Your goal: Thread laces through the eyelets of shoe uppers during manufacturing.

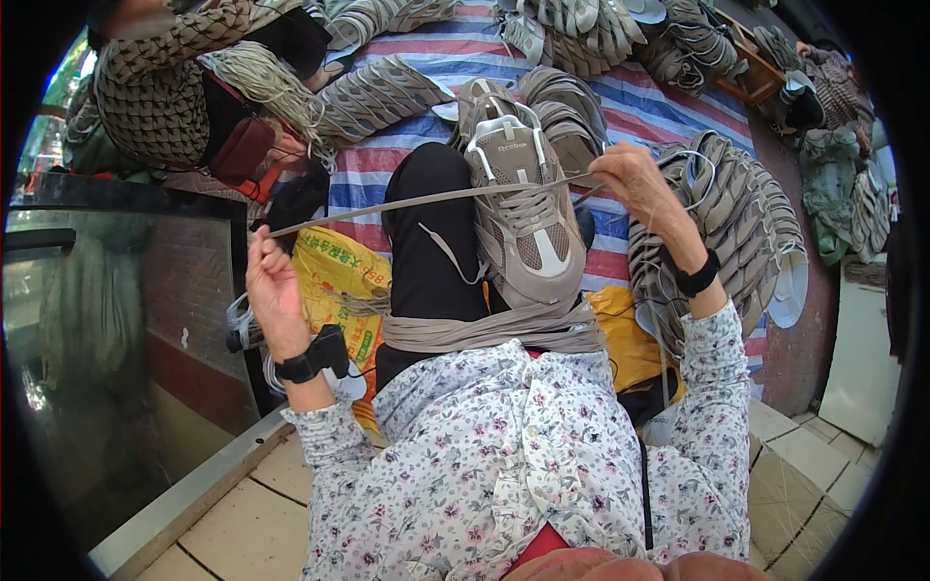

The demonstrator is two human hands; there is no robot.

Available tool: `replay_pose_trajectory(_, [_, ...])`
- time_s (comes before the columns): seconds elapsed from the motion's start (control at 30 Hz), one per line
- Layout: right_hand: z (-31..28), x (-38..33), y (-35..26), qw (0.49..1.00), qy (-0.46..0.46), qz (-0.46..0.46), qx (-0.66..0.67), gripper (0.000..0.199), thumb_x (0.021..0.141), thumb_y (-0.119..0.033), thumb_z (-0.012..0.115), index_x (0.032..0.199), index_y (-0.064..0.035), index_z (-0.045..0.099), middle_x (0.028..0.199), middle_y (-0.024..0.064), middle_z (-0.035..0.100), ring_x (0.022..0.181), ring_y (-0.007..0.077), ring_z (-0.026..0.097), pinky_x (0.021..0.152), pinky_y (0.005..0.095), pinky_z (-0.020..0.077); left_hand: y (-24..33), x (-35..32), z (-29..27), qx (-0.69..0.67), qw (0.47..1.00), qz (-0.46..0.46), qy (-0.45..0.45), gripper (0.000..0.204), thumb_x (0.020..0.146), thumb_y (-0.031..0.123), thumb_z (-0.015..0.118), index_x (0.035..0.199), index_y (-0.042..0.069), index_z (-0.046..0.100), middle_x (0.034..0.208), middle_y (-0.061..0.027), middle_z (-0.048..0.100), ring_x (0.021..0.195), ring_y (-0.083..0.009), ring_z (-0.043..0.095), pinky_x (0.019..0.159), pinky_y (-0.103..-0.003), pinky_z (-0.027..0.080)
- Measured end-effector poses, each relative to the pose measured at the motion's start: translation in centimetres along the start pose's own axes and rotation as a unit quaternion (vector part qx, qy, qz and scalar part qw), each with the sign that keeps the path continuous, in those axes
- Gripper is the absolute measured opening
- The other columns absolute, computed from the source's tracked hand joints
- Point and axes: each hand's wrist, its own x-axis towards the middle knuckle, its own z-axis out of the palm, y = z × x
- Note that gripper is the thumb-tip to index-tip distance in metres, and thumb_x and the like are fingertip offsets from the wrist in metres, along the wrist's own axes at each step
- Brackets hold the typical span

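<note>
A grey-beige sneaker (pixel 533 237) rests on my lap over my black trousers, toe toward me, with laces threaded across its front. A flat beige shoelace (pixel 417 200) stretches nearly straight across the shoe from hand to hand. My left hand (pixel 274 290), out to the left, pinches one end of it. To the right of the shoe's collar, my right hand (pixel 635 189) is closed on the other part. A loose lace end (pixel 446 254) hangs over my left leg. Across my thighs lies a bundle of similar laces (pixel 494 331).
Stacked grey sneakers (pixel 717 232) stand at my right, with more rows (pixel 387 97) on the striped sheet (pixel 436 44). A yellow bag (pixel 339 281) lies by my left leg. Another person (pixel 160 111) with pale laces is at the upper left. A glass-panelled door (pixel 126 320) borders the left.
</note>
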Motion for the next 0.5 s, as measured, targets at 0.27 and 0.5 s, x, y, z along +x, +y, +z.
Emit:
replay_pose_trajectory(0.27, [-2.6, -2.4, 8.5, 0.959, 0.19, 0.193, -0.079, 0.01, 0.092, -0.009, 0.061, 0.092, -0.0056, 0.071, 0.088, 0.0087, 0.067, 0.075, 0.0202, 0.064, 0.064, 0.0333, 0.049, 10.0, -5.4, -0.8, 0.074, 0.978, 0.193, 0.037, 0.028, 0.1, 0.006, 0.055, 0.122, -0.009, 0.049, 0.076, 0.0002, 0.047, 0.056, -0.0022, 0.036, 0.049, -0.016, 0.032])
replay_pose_trajectory(0.5, [-6.1, -4.9, 12.9, 0.693, 0.178, 0.321, 0.621, 0.032, 0.093, -0.005, 0.06, 0.125, 0.0007, 0.058, 0.113, 0.0121, 0.068, 0.101, 0.0244, 0.068, 0.091, 0.0392, 0.0554, 14.9, -13.8, 5.3, 0.222, 0.882, 0.415, 0.02, 0.031, 0.099, 0.01, 0.058, 0.121, -0.011, 0.053, 0.076, 0.001, 0.047, 0.058, -0.0026, 0.035, 0.051, -0.016, 0.029])
